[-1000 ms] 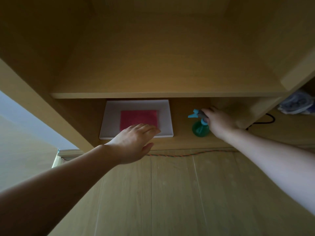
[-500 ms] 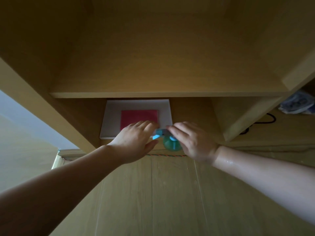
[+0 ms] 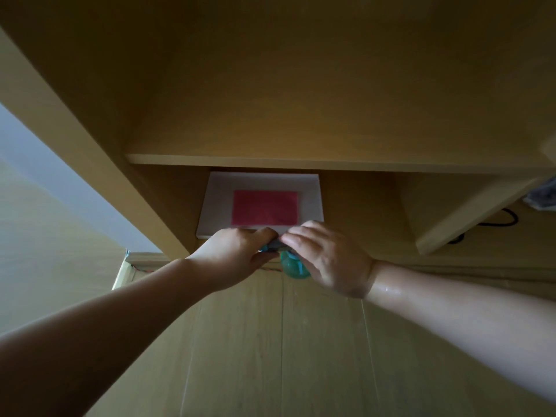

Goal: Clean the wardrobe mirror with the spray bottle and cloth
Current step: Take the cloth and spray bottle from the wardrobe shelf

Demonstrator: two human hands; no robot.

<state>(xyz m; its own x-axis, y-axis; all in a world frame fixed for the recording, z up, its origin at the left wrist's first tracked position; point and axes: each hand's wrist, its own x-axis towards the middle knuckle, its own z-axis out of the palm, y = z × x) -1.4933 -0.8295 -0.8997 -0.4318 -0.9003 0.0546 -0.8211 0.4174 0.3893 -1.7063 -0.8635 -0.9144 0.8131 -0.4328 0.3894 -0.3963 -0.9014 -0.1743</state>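
A small teal spray bottle (image 3: pixel 293 266) hangs in front of the low wardrobe compartment, above the floor. My right hand (image 3: pixel 328 260) grips it from the right, fingers curled over its top. My left hand (image 3: pixel 237 254) meets it from the left, and its fingers close on the bottle's grey and blue spray head (image 3: pixel 272 246). A folded pink cloth (image 3: pixel 264 207) lies flat on a white tray (image 3: pixel 310 200) inside the compartment, just behind both hands. No mirror is in view.
A wooden shelf (image 3: pixel 301 161) spans above the compartment, with slanted wooden panels at the left (image 3: pixel 90 152) and right (image 3: pixel 469 218). A black cable (image 3: pixel 496 219) lies at the far right. A thin twisted cord (image 3: pixel 144 269) runs along the floor edge. Wood plank flooring (image 3: pixel 270 356) lies below.
My right hand lifted the spray bottle from the compartment's right side and brought it left and toward me. My left hand drew back from the cloth and closed on the spray head.
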